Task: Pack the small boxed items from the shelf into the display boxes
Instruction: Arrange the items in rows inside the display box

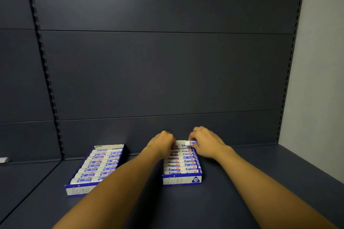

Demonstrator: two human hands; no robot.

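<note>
Two blue-and-white display boxes stand on the dark shelf. The left display box (77, 189) is filled with two columns of small blue-and-white boxed items. The right display box (182, 180), marked 2B on its front, also holds rows of them. My right hand (206, 142) pinches one small boxed item (189, 143) over the far right end of this box. My left hand (162, 142) is at the far left end of the same box with fingers curled down into it; what they hold is hidden.
The shelf's dark back panel rises just behind the boxes, with slotted uprights at left and right. A light wall (320, 61) borders the right side. A small white tag (3, 160) sits at the far left edge.
</note>
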